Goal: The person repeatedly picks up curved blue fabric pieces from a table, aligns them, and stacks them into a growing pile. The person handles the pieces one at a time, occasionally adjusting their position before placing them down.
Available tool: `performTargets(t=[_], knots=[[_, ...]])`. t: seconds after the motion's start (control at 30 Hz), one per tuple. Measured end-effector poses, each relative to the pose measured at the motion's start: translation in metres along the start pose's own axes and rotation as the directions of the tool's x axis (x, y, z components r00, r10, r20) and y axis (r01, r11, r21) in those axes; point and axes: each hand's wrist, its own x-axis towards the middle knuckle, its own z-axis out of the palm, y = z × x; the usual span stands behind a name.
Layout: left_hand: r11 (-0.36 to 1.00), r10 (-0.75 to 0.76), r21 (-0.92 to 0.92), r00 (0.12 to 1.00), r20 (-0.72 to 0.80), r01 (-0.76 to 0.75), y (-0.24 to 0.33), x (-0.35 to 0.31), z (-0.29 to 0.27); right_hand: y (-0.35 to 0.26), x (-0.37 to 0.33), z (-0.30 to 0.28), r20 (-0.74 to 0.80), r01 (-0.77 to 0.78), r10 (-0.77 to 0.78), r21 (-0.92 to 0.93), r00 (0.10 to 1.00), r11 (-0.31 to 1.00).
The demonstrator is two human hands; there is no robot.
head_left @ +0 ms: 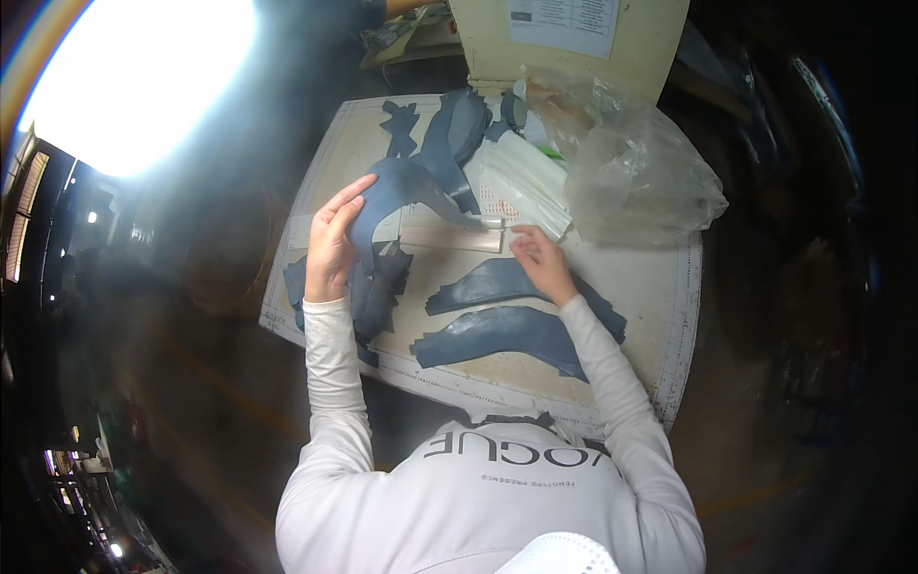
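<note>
My left hand [332, 244] holds up a curved blue-grey leather piece [397, 184], its fingers along the piece's left end. The piece arches to the right over a pale flat strip [449, 235] lying on the table. My right hand [541, 260] hovers just past the strip's right end, fingers bent and slightly apart, with nothing visible in them. Below it lie two similar curved pieces, the upper one [483, 284] partly hidden by my right wrist and the lower one [492, 335] nearer me. A pile of blue-grey pieces [378, 301] sits beside my left wrist.
More leather pieces [454, 129] are stacked at the back of the white table [650, 325]. White folded sheets [526, 182] lie right of them, next to a large clear plastic bag [645, 177]. An upright cream panel [574, 62] stands behind. A bright lamp [143, 77] glares at upper left.
</note>
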Motion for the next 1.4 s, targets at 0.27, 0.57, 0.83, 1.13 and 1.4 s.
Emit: performTargets(t=[0.27, 0.57, 0.83, 1.13, 1.4], knots=[[0.979, 0.130, -0.138, 0.982, -0.135, -0.149, 0.015, -0.006, -0.023, 0.052, 0.177, 0.097, 0.086, -0.063, 0.112, -0.435, 0.990, 0.898], [0.980, 0.145, -0.122, 0.985, -0.094, -0.156, 0.019, 0.063, -0.056, -0.016, 0.187, 0.074, 0.157, 0.052, -0.091, 0.234, 0.983, 0.971], [0.961, 0.112, -0.238, 0.986, -0.123, -0.139, -0.016, 0.271, -0.022, -0.128, 0.088, -0.041, 0.175, -0.012, -0.115, 0.593, 0.978, 0.805], [0.960, -0.145, -0.277, 0.929, -0.339, 0.049, -0.193, 0.326, 0.027, -0.130, -0.030, -0.083, 0.123, -0.165, 0.121, 0.466, 0.985, 0.869], [0.967, -0.236, -0.195, 0.871, -0.432, 0.165, -0.226, 0.299, 0.032, -0.143, -0.066, -0.092, 0.044, -0.125, 0.118, 0.441, 0.992, 0.889]])
